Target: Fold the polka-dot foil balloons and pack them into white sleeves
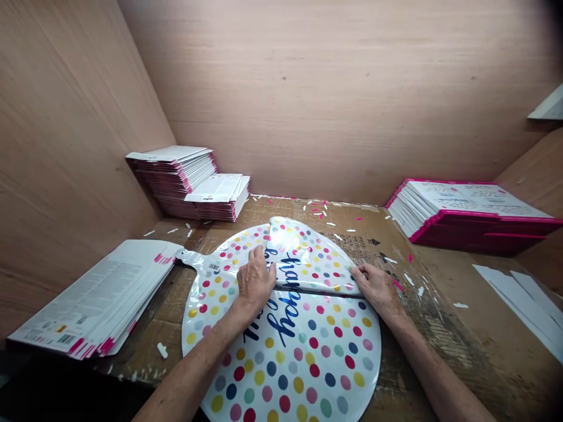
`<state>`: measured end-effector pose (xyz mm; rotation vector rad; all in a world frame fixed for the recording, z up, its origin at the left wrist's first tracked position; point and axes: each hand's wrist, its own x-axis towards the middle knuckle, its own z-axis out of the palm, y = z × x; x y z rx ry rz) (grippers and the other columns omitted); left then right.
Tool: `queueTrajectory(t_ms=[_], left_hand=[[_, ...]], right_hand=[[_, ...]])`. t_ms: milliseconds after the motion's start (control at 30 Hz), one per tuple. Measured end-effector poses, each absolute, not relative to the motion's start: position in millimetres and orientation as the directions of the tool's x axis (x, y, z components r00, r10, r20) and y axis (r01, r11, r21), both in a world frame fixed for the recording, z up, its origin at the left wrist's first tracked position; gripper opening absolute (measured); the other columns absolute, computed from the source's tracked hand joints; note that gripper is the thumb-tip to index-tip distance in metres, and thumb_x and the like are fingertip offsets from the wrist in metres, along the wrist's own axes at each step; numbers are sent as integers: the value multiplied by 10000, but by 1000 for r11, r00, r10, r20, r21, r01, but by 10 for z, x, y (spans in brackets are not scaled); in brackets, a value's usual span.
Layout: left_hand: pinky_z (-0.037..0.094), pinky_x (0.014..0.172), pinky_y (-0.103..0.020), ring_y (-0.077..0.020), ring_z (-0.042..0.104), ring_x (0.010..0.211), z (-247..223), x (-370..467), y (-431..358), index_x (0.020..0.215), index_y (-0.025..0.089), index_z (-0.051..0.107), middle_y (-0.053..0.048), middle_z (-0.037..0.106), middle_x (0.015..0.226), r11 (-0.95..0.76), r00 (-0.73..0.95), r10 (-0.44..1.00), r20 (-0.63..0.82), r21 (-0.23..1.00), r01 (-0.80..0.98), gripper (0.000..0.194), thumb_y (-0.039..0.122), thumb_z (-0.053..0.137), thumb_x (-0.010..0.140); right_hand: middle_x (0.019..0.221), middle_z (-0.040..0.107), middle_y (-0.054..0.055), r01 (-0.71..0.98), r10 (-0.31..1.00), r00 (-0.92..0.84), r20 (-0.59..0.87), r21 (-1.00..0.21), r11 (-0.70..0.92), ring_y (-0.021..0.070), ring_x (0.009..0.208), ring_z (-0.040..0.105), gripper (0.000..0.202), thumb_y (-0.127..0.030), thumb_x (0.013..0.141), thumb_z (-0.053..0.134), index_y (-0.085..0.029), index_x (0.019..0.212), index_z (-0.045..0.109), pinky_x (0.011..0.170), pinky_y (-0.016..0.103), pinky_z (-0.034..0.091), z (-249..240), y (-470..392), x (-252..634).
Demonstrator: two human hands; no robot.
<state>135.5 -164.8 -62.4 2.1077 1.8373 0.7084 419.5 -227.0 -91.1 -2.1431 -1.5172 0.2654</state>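
Both hands work at a flap on the flat, polka-dot foil balloon [325, 363] lying on the cardboard-covered table [444, 275].
The left hand [256, 276] bends its fingers against the flap's left edge, though whether they pinch it I cannot tell; the right hand [379, 286] closes its grip, thumb and fingertips, on the right corner. Sideways navy script reads "happy"; a barcode [214, 267] sits by the neck. Around stand stacks of white-and-pink printed cards [101, 293], their small print illegible.
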Motion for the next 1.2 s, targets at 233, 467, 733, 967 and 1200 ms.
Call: queueTrajectory(t_ms=[233, 467, 733, 967, 1200], left_hand=[[204, 1164, -570, -353, 200, 1467, -852, 1540, -1477, 1450, 85, 370, -201, 310, 1557, -487, 468, 873, 136, 189, 853, 667, 531, 336, 956], [262, 1137, -560, -353, 215, 1460, -762, 1514, -1301, 1370, 110, 487, -179, 367, 1533, -484, 486, 873, 42, 193, 853, 688, 614, 286, 948], [146, 1179, -532, -326, 164, 1479, -763, 1685, -767, 1479, 91, 338, -191, 266, 1578, -594, 588, 804, 88, 135, 793, 721, 588, 275, 960], [73, 1197, -500, -269, 19, 1504, -916, 1483, -736, 1539, 145, 209, -107, 117, 1628, -549, 545, 834, 87, 224, 805, 700, 562, 126, 983], [160, 1170, -535, -321, 154, 1484, -890, 1478, -628, 1551, 168, 164, -124, 141, 1620, -429, 459, 888, -15, 332, 840, 788, 651, 40, 942]], right_hand=[[1046, 699, 160, 931, 928, 273, 255, -312, -188, 293, 943, 655, 457, -465, 929, 407, -127, 1153, 619, 760, 376, 482, -829, -2425, 4074], [1432, 497, 173, 917, 903, -396, 164, 119, 381, 281, 1330, 451, 562, -92, 794, 467, -112, 1355, 505, 1088, 476, 366, -797, -2460, 3936], [1394, 542, 182, 926, 915, -376, 149, 105, 363, 273, 1286, 518, 544, -60, 826, 376, -89, 1348, 530, 1003, 443, 483, -943, -2349, 4037], [1342, 585, 158, 906, 905, -413, 100, 150, 397, 248, 1217, 565, 448, -52, 890, 367, -133, 1288, 554, 897, 375, 531, -795, -2225, 4037], [1259, 612, 193, 849, 889, -457, 33, 314, 425, 285, 1158, 582, 382, -18, 856, 432, -92, 1209, 560, 821, 370, 527, -779, -2314, 3940]])
